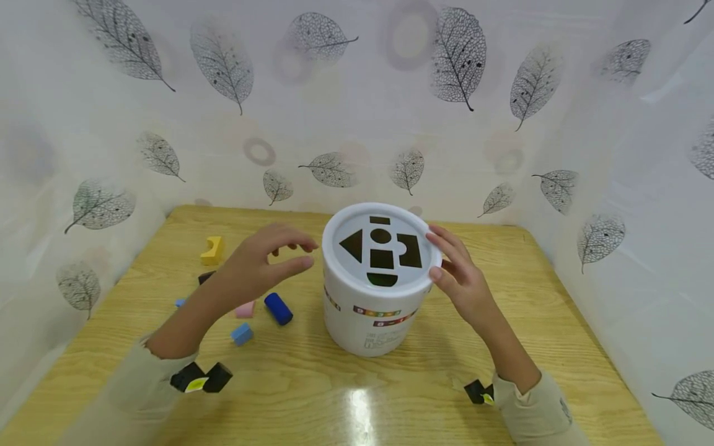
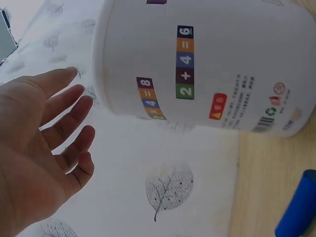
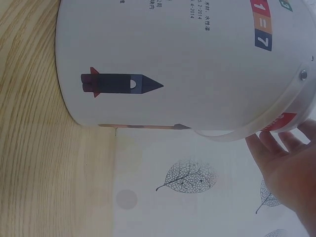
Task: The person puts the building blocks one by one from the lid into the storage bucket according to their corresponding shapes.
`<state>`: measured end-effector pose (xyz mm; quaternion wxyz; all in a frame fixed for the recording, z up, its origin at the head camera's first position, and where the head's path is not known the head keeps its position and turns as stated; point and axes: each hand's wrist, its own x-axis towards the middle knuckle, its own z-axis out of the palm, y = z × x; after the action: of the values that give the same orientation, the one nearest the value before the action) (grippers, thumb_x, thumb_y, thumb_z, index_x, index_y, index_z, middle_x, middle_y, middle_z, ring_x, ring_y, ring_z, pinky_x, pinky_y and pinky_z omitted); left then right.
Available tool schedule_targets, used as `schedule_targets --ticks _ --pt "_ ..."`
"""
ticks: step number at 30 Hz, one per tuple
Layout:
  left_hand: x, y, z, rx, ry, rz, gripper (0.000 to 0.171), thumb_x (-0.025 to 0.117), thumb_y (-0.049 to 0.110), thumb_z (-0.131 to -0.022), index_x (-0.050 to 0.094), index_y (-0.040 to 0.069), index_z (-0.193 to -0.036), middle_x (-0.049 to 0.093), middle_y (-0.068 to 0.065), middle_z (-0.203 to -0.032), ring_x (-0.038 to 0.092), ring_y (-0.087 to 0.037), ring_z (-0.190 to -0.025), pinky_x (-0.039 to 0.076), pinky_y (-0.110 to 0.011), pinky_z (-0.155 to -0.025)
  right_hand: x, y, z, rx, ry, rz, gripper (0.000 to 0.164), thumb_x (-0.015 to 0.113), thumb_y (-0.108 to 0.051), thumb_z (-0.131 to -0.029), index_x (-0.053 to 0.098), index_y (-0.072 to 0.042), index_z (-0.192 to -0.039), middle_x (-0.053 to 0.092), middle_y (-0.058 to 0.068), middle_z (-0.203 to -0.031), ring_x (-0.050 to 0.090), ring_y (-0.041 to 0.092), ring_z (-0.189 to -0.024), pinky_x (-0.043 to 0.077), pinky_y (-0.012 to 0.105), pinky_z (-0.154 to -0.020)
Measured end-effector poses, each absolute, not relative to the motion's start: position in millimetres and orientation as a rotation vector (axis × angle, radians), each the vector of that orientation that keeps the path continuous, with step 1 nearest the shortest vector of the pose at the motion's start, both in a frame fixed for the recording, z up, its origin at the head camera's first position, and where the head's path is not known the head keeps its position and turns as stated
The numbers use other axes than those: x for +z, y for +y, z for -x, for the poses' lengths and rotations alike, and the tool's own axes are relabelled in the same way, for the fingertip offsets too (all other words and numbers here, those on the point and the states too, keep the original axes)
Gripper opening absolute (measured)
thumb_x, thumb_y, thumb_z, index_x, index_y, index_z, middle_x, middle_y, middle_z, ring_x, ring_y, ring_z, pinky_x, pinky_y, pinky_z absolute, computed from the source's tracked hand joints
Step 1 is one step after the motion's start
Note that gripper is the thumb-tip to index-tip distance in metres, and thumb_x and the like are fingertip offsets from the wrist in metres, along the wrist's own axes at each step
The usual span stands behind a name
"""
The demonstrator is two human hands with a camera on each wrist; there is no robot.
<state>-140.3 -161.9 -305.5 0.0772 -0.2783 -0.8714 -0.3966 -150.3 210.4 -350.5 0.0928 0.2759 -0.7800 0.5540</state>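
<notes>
A white bucket point(image 1: 368, 328) stands upright on the table, its lid point(image 1: 359, 277) pierced with shaped holes, among them a triangle, a circle and a square. My left hand point(image 1: 262, 254) is held just left of the lid's rim, with nothing in it and fingers apart. In the left wrist view its fingertips point toward the bucket's rim with a small gap. On the other side my right hand point(image 1: 463, 282) touches the lid's right edge, thumb and fingers spread along the rim. The right wrist view shows those fingers point(image 3: 269, 148) against the lid's edge.
Left of the bucket lie several blocks: a dark blue cylinder point(image 1: 278, 308), a light blue block point(image 1: 242, 334), a pink block point(image 1: 245, 310) and a yellow notched block point(image 1: 212, 251). A dark block point(image 1: 206, 277) is partly behind my left forearm. Leaf-printed sheeting point(image 1: 357, 124) surrounds the table point(image 1: 502, 347).
</notes>
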Motion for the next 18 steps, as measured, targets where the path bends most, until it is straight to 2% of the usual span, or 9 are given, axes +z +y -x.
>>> schedule_targets --ticks 4,8,12,18 --pt "-319 -180 136 -1.197 -2.618 0.799 0.020 0.066 0.027 -0.099 0.069 0.025 -0.119 0.067 0.010 -0.118 0.057 -0.017 -0.106 0.046 -0.034 -0.080 -350 209 149 1.649 -2.320 -0.808 0.054 0.053 -0.003 -0.100 0.046 -0.016 -0.152 0.030 -0.003 -0.163 0.046 0.013 -0.136 0.045 0.018 -0.104" --pt "-337 -192 132 -1.243 -2.662 0.760 0.021 0.065 0.027 -0.100 0.069 0.025 -0.121 0.067 0.011 -0.120 0.055 -0.016 -0.108 0.045 -0.034 -0.082 -349 208 149 1.648 -2.321 -0.804 0.054 0.053 -0.003 -0.100 0.046 -0.015 -0.152 0.030 -0.004 -0.163 0.045 0.013 -0.137 0.044 0.017 -0.105" --pt "-362 -200 132 -1.303 -2.717 0.720 0.022 0.065 0.028 -0.100 0.069 0.025 -0.121 0.066 0.007 -0.122 0.052 -0.016 -0.113 0.045 -0.042 -0.086 -348 208 148 1.653 -2.317 -0.811 0.054 0.053 -0.002 -0.100 0.046 -0.015 -0.152 0.030 -0.002 -0.163 0.042 0.013 -0.139 0.043 0.017 -0.106" --pt "-389 -209 135 -1.363 -2.841 0.638 0.029 0.065 0.038 -0.098 0.068 0.024 -0.124 0.064 0.005 -0.124 0.053 -0.028 -0.120 0.046 -0.054 -0.095 -348 208 148 1.650 -2.316 -0.814 0.054 0.053 -0.002 -0.100 0.045 -0.014 -0.152 0.029 -0.002 -0.163 0.041 0.012 -0.140 0.042 0.016 -0.106"
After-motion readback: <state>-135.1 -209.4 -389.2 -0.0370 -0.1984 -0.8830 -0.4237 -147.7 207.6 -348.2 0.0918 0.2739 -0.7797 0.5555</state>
